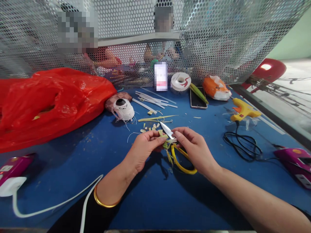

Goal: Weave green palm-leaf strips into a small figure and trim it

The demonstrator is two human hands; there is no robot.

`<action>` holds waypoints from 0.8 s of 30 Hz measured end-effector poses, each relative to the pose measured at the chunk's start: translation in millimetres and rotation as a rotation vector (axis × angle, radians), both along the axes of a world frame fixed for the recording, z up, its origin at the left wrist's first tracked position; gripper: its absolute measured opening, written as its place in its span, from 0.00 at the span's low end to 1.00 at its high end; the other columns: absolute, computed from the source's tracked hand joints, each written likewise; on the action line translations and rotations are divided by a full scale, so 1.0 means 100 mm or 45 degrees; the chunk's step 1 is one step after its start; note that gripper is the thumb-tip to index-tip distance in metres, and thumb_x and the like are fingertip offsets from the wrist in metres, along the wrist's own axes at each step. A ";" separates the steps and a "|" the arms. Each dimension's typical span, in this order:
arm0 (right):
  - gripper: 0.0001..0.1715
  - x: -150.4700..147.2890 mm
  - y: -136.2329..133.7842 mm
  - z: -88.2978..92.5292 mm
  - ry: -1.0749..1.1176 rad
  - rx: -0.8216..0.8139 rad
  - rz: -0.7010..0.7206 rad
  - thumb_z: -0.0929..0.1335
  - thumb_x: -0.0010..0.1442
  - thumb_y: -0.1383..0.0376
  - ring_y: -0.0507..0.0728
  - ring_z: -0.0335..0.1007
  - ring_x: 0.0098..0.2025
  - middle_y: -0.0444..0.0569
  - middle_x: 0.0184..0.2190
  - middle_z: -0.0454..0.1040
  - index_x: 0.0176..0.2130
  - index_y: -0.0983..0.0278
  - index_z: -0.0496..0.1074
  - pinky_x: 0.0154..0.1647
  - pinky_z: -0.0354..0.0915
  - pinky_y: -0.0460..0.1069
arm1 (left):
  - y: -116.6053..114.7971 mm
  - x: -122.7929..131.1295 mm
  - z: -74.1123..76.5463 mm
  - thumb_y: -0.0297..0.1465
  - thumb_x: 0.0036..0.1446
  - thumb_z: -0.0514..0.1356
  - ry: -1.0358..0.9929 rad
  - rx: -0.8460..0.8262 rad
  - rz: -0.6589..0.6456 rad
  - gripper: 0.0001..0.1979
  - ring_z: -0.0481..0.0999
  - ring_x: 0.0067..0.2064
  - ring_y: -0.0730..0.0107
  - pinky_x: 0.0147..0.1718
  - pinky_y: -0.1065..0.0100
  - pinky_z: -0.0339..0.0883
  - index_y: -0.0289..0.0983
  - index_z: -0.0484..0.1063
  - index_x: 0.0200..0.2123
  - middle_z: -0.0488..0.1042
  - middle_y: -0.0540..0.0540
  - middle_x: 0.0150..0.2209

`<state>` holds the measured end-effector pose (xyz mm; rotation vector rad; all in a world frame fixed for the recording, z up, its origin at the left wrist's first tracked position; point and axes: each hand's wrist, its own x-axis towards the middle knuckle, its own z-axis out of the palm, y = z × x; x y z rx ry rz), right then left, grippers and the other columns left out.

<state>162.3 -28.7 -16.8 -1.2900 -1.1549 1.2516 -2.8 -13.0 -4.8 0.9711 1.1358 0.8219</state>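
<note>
My left hand (148, 146) pinches a small green and yellow plant-like piece (166, 145) between thumb and fingers, near the middle of the blue table. My right hand (194, 149) is closed on scissors; their pale blades (167, 130) point up and left, and a yellow handle loop (186, 170) hangs below the fingers. The blades lie right beside the piece. Thin stringy ends dangle beneath it. Just beyond my hands, small cut scraps (147, 128) and a long yellowish strip (155, 118) lie on the table.
Behind are white strips (155, 99), a white string bundle (124, 111), a ribbon spool (180, 81) and a phone (198, 98). A red plastic bag (60, 106) covers the left; a yellow glue gun (244, 109) with black cord sits right. Perforated metal mesh (131, 19) stands behind; people show beyond.
</note>
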 end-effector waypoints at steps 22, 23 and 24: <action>0.13 0.03 -0.01 0.02 0.224 -0.136 0.083 0.74 0.49 0.59 0.49 0.61 0.27 0.41 0.24 0.70 0.30 0.64 0.71 0.29 0.57 0.47 | -0.03 0.03 0.07 0.30 0.47 0.67 0.169 0.111 -0.028 0.06 0.73 0.30 0.73 0.32 0.71 0.65 0.34 0.77 0.29 0.76 0.49 0.26; 0.13 0.03 -0.01 0.02 0.233 -0.132 0.096 0.74 0.49 0.59 0.49 0.61 0.27 0.41 0.24 0.69 0.30 0.64 0.71 0.29 0.57 0.47 | -0.03 0.03 0.08 0.29 0.47 0.67 0.166 0.124 0.001 0.05 0.72 0.29 0.73 0.33 0.70 0.65 0.34 0.77 0.29 0.76 0.49 0.25; 0.13 0.03 -0.01 0.02 0.246 -0.126 0.112 0.74 0.48 0.60 0.49 0.61 0.27 0.41 0.24 0.69 0.30 0.64 0.70 0.30 0.57 0.47 | -0.03 0.04 0.08 0.29 0.47 0.67 0.164 0.135 0.025 0.04 0.72 0.28 0.74 0.33 0.70 0.65 0.34 0.77 0.29 0.76 0.50 0.25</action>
